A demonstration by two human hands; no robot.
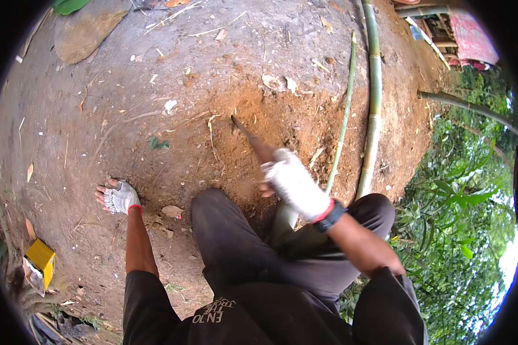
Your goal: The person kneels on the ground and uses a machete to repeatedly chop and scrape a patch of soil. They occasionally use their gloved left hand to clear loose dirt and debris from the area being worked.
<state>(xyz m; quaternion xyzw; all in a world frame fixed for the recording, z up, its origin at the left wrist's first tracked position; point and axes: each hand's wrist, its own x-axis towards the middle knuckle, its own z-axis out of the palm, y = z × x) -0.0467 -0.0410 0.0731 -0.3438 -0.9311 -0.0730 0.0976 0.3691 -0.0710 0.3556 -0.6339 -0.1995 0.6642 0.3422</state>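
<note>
Digging tool (248,137) at centre frame: we see a slim, dark-tipped implement whose long axis runs diagonally, from the handle at lower right up to the point at upper left. The tip meets the reddish loosened soil (270,115) just above the middle of the picture. The right hand (293,183), in a white knit glove, is closed around the handle end and is plainly the nearer of the two; its forearm enters from the lower right. The left hand (120,197), also gloved, lies well apart at centre left, fingers spread and pressed flat on the bare ground (126,86), holding nothing. To the right of the tool, two long bamboo poles (374,103) run up the frame. A yellow box (40,261) sits at lower left.
</note>
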